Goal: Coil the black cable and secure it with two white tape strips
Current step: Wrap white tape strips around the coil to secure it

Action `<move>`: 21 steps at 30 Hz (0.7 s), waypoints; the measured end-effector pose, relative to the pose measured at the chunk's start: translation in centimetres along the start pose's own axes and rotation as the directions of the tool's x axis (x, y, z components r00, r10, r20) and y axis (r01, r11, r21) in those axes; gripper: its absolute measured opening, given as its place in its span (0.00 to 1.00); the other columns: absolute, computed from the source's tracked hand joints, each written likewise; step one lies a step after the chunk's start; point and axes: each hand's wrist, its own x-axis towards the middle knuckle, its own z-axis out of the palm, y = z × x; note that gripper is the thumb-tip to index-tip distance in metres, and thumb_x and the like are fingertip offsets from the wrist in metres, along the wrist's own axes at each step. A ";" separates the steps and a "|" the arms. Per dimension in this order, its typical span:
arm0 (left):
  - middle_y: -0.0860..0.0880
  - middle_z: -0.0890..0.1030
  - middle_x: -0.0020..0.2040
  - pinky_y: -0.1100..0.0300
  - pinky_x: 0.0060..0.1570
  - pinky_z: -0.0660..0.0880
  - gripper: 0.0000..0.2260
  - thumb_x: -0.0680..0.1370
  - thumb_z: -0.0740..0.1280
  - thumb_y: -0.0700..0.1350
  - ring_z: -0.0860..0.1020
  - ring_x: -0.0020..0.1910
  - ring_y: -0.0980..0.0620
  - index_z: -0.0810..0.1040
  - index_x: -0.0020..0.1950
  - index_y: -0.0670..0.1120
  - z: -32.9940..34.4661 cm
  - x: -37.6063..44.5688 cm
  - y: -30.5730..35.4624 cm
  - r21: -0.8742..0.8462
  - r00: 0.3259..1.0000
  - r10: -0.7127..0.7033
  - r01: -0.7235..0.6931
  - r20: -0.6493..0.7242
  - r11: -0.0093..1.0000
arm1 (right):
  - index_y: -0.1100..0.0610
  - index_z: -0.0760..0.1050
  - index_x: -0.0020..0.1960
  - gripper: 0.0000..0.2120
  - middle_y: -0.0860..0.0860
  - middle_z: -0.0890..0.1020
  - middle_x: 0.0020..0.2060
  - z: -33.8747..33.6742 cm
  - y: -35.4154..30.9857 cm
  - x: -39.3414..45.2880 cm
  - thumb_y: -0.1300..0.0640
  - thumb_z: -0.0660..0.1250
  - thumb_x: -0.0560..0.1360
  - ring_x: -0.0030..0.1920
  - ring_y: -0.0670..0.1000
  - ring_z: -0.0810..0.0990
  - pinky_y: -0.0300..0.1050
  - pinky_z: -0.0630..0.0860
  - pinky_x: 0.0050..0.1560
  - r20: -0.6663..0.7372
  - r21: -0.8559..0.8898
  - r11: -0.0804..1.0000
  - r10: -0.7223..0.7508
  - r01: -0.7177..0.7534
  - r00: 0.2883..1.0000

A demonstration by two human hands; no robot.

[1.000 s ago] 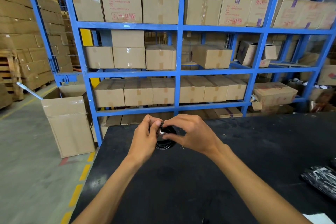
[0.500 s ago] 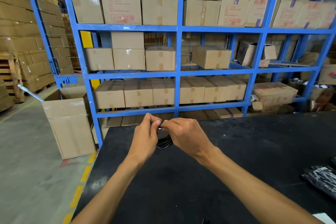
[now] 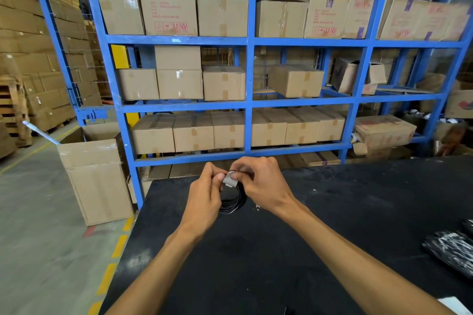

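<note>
My fingers [image 3: 222, 177] of both hands meet at the top of the coiled black cable [image 3: 234, 201], pinched together on a white tape strip [image 3: 229, 179] that wraps over the bundle there. My left hand [image 3: 204, 194] closes on the strip and the coil from the left, thumb and forefinger pressed against it; my right hand [image 3: 261, 184] curls over from the right, its fingertips clamped on the same strip. The cable hangs below my fingers as a small round loop of several turns, held just above the tabletop [image 3: 256, 263], near its far left corner. The tabletop is black and matte, with a few pale specks near my right wrist. At its right edge lies a dark bundle with white markings [image 3: 453, 250], well apart from my hands. Both forearms reach forward from the bottom of the view and converge at the coil. Beyond the tabletop stands a blue metal shelf rack [image 3: 249, 100] filled with brown cardboard boxes [image 3: 179, 84]. To the left an open cardboard box [image 3: 94, 176] stands on the grey concrete floor [image 3: 38, 238], beside yellow dashed floor markings [image 3: 112, 261].
</note>
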 end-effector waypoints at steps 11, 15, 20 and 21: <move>0.49 0.77 0.35 0.65 0.33 0.68 0.08 0.82 0.58 0.43 0.72 0.31 0.57 0.74 0.46 0.45 0.8 -0.1 0.2 -0.006 0.997 -0.044 0.044 -0.061 0.999 | 0.55 0.86 0.46 0.04 0.47 0.87 0.38 -0.6 -0.3 -0.3 0.55 0.76 0.72 0.40 0.42 0.85 0.43 0.83 0.48 0.027 0.001 0.999 0.047 -0.047 0.999; 0.47 0.76 0.35 0.66 0.32 0.67 0.08 0.83 0.57 0.45 0.70 0.31 0.57 0.73 0.48 0.45 0.6 0.1 0.4 -0.031 0.999 -0.027 0.026 -0.031 0.999 | 0.54 0.85 0.43 0.02 0.48 0.86 0.34 -0.7 -0.4 0.0 0.56 0.75 0.73 0.37 0.44 0.83 0.46 0.82 0.44 0.004 -0.007 0.999 0.050 -0.050 0.999; 0.51 0.76 0.37 0.62 0.36 0.70 0.09 0.83 0.57 0.47 0.72 0.35 0.57 0.73 0.48 0.46 0.4 0.2 0.5 -0.062 0.998 -0.049 0.046 -0.039 0.997 | 0.55 0.86 0.44 0.02 0.48 0.87 0.36 -0.4 -0.4 0.0 0.57 0.76 0.72 0.39 0.43 0.85 0.43 0.82 0.45 -0.021 0.077 0.995 0.069 -0.067 0.997; 0.52 0.76 0.37 0.63 0.37 0.70 0.09 0.83 0.57 0.47 0.72 0.34 0.57 0.73 0.48 0.47 0.3 0.3 0.5 -0.063 0.997 -0.059 0.056 -0.046 0.996 | 0.55 0.86 0.45 0.03 0.48 0.87 0.37 -0.2 -0.4 -0.2 0.57 0.76 0.72 0.40 0.42 0.85 0.41 0.82 0.46 -0.034 0.118 0.990 0.086 -0.082 0.996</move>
